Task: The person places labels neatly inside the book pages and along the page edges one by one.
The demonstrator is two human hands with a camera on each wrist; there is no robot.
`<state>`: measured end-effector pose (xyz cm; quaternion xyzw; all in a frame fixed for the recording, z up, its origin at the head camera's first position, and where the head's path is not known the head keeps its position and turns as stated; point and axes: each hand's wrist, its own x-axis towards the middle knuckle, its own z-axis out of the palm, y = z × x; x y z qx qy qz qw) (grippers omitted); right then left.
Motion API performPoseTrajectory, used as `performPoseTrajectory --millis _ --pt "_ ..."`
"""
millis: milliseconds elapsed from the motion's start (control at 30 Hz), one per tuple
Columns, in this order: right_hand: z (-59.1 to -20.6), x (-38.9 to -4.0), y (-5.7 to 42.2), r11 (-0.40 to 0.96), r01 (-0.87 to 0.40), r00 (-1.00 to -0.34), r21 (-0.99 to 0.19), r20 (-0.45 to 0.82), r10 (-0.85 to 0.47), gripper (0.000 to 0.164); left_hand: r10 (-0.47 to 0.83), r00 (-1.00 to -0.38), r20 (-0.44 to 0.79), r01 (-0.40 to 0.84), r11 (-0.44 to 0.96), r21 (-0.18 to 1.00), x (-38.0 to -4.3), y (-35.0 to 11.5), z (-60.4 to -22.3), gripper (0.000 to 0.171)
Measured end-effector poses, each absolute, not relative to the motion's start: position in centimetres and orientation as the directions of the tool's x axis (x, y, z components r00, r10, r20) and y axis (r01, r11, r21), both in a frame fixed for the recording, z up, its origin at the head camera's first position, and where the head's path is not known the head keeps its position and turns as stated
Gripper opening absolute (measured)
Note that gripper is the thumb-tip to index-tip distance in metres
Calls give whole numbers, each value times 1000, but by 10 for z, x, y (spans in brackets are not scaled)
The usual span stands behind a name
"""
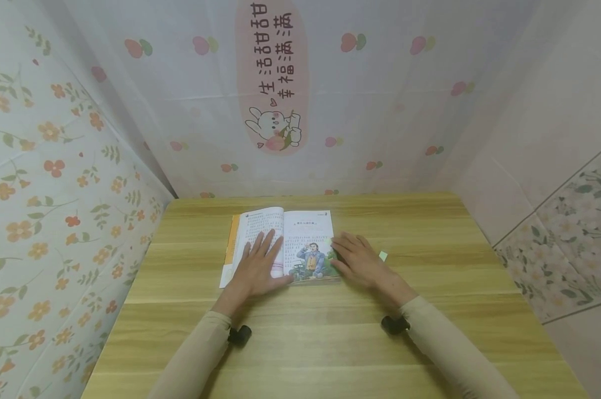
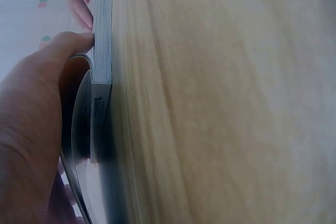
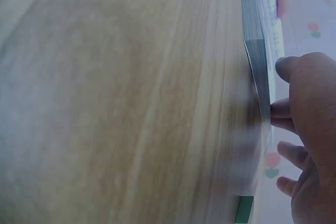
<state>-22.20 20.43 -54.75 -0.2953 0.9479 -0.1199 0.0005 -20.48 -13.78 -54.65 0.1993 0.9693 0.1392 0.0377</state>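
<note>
An open book [image 1: 305, 219] lies on the wooden table, with printed text on both pages and a drawing of a person in a blue jacket on the right page. My left hand [image 1: 254, 271] rests on the left page with fingers spread, its thumb reaching over the lower edge near the middle fold. In the left wrist view the pages under that hand bow upward. At the book's right edge, my right hand [image 1: 358, 259] touches the page with fingertips, the fingers slightly bent. A small green slip [image 1: 383, 255] lies just right of the right hand.
The wooden table [image 1: 300, 343] extends around the book on every side. Behind it hangs a pale cloth [image 1: 390, 100] with fruit prints and a rabbit drawing. Flowered cloth [image 1: 56, 194] stands along the left. Each wrist carries a small black camera [image 1: 240, 336].
</note>
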Motion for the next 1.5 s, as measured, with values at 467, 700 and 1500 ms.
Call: performPoseTrajectory --millis 467,700,1500 --pt "-547 -220 210 760 -592 -804 -268 132 -580 59 395 -918 -34 370 884 286 -205 -137 -546 115" --pt "-546 -212 212 707 -654 -756 -269 200 -623 55 396 -918 -35 370 883 290 -204 -137 -544 115" --pt "-552 -193 209 670 -718 -696 -189 221 -684 56 397 -917 -33 371 882 291 -205 -138 -545 115"
